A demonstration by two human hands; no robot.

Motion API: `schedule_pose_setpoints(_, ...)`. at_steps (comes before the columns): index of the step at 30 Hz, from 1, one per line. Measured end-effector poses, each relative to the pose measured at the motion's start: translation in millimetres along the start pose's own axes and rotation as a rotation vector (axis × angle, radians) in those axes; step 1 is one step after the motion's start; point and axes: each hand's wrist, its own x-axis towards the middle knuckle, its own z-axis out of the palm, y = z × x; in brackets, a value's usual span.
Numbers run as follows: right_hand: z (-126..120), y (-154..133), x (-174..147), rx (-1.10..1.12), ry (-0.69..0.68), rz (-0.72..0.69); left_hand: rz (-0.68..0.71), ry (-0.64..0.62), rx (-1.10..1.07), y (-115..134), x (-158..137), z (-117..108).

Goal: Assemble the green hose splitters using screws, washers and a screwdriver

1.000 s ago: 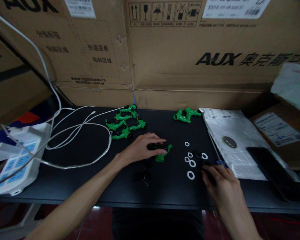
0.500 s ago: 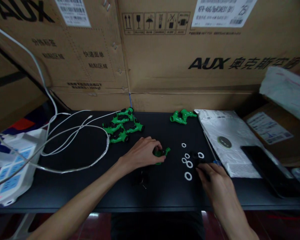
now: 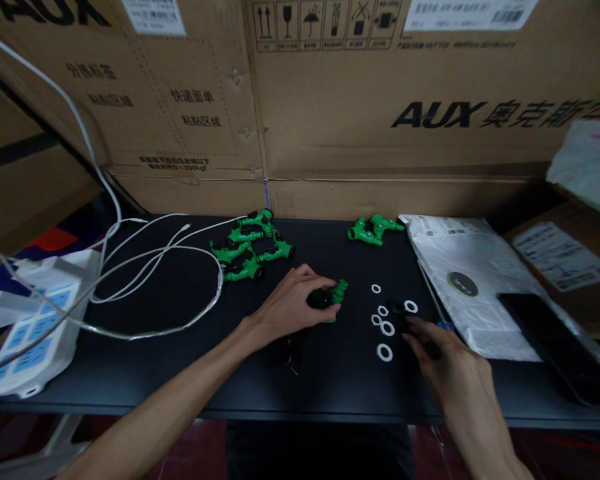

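Note:
My left hand point(image 3: 303, 297) is closed round a green plastic hose fitting point(image 3: 339, 291) just over the black table; the fingers cover most of it. At the right, my right hand point(image 3: 437, 347) is low at the tabletop, thumb and fingertips drawn together. Whatever they pinch is dark and does not stand out against the black surface. Several white ring washers point(image 3: 387, 328) lie between the hands, and another white washer point(image 3: 411, 306) is just beyond the right fingertips, beside a small black part point(image 3: 395, 306). Small dark pieces point(image 3: 291, 357) rest below the left wrist.
Several green Y-shaped fittings point(image 3: 245, 257) with black parts sit at the back left. More green fittings point(image 3: 375, 230) are at the back right. White cables point(image 3: 155, 333) and a power strip point(image 3: 40, 340) occupy the left. A silver mailer point(image 3: 460, 267) and a phone point(image 3: 550, 347) lie right; cartons point(image 3: 330, 133) stand behind.
The view has shifted slightly. In my left hand the green fitting has turned, and more of its end shows past the fingers. My right hand stays beside the washers, fingertips still together.

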Motion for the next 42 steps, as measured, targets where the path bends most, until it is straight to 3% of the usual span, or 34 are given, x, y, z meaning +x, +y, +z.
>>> schedule_pose_setpoints(9, -10.5, -6.9, 3.6, 0.072, 0.048, 0.052, 0.084, 0.048, -0.026, -2.6, 0.6, 6.4)
schedule_pose_setpoints(13, -29.4, -37.5, 22.8, 0.359, 0.025, 0.167, 0.096, 0.037, -0.014, -3.2, -0.4, 7.2)
schedule_pose_setpoints(17, -25.1, -72.5, 66.0, 0.855, -0.217, 0.322, 0.111, 0.064, 0.011, -3.1, -0.7, 6.8)
schedule_pose_setpoints(23, 1.0, -93.4, 116.6, 1.031, -0.403, 0.253, 0.124, 0.054, 0.036, -2.9, 1.2, -1.1)
schedule_pose_setpoints(28, 10.4, -95.7, 122.8, 1.147, -0.526, 0.218, 0.046, 0.043, -0.078, -3.7, -0.5, -5.2)
schedule_pose_setpoints(32, 20.2, -93.5, 119.7, 1.256, -0.534, 0.226, -0.024, 0.056, -0.166, -6.3, -1.3, -1.8)
schedule_pose_setpoints(42, 29.8, -94.0, 107.8, 1.4, -0.471, 0.244, -0.39, 0.052, -0.839, 1.9, -0.1, 0.1)
